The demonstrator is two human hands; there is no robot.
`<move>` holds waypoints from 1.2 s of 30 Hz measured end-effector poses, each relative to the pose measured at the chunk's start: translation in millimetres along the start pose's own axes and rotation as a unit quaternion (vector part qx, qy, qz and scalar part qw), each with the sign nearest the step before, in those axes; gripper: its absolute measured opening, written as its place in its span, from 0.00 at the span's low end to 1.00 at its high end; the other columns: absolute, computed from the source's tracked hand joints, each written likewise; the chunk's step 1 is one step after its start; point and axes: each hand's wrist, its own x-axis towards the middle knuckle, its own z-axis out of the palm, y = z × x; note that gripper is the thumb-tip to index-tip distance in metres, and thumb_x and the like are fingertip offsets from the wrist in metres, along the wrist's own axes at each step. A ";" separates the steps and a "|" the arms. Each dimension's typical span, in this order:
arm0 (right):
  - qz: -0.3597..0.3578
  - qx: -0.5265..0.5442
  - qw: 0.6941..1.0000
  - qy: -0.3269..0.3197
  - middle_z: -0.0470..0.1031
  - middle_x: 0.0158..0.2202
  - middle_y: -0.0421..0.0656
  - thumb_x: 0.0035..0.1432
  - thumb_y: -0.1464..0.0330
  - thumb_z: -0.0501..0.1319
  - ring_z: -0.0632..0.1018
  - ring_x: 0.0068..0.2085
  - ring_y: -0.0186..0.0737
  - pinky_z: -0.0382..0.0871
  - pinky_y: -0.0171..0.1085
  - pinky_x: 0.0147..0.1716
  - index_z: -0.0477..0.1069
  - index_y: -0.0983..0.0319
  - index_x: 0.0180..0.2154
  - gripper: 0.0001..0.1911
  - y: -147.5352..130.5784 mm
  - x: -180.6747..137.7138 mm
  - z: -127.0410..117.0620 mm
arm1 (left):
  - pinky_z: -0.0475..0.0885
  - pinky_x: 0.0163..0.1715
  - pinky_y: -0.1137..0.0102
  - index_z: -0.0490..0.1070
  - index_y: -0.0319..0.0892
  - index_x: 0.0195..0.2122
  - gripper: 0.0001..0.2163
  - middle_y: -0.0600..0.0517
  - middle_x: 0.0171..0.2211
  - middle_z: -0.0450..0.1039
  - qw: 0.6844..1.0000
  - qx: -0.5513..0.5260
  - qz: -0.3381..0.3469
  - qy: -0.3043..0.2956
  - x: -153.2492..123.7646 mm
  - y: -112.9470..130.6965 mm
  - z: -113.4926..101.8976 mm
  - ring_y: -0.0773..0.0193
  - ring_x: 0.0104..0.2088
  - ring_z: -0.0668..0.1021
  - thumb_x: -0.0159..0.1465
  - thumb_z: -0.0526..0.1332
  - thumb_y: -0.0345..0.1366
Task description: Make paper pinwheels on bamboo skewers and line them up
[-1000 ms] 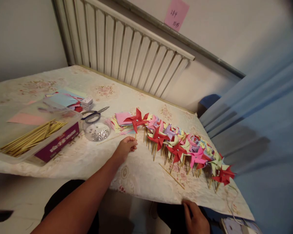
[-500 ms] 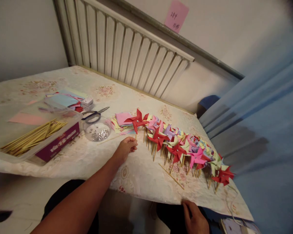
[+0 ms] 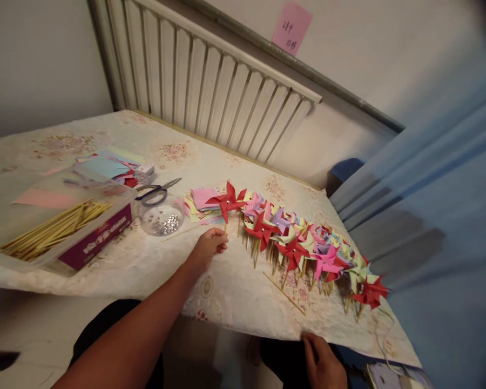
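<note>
My left hand point(image 3: 210, 247) pinches the thin stick of a red pinwheel point(image 3: 227, 202) and holds it upright above the cloth. Just right of it stands a dense cluster of colourful paper pinwheels point(image 3: 294, 254) on sticks. My right hand point(image 3: 324, 363) rests at the table's front edge by my dark-clothed knee, its fingers loosely bent and somewhat apart, with nothing visible in them. One loose stick point(image 3: 284, 293) lies on the cloth between this hand and the pinwheels. A stack of coloured paper squares point(image 3: 204, 198) lies behind my left hand.
On the left sits a clear plastic box point(image 3: 36, 261) with many sticks point(image 3: 56, 229). Scissors point(image 3: 160, 191) and a round dish of small metal pieces point(image 3: 162, 220) are beside it. Paper sheets point(image 3: 109, 163) lie behind. A radiator point(image 3: 210, 81) and a blue curtain point(image 3: 449, 216) border the table.
</note>
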 end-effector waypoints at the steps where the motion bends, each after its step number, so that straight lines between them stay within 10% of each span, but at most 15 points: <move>1: 0.001 0.002 1.000 0.003 0.83 0.35 0.47 0.67 0.51 0.48 0.83 0.33 0.40 0.78 0.31 0.35 0.79 0.61 0.37 0.27 -0.9 0.5 -0.6 | 0.63 0.25 0.73 0.67 0.40 0.28 0.13 0.53 0.25 0.72 1.000 -0.001 0.000 0.001 -0.2 0.0 0.0 0.71 0.23 0.72 0.47 0.68 0.39; 36: 0.042 0.018 0.999 -0.015 0.83 0.36 0.48 0.65 0.45 0.46 0.83 0.34 0.43 0.77 0.34 0.35 0.79 0.61 0.36 0.32 -7.6 7.1 -2.0 | 0.58 0.22 0.76 0.69 0.38 0.29 0.10 0.55 0.24 0.66 0.993 -0.105 0.042 -0.038 -2.2 8.0 0.7 0.74 0.21 0.65 0.51 0.68 0.37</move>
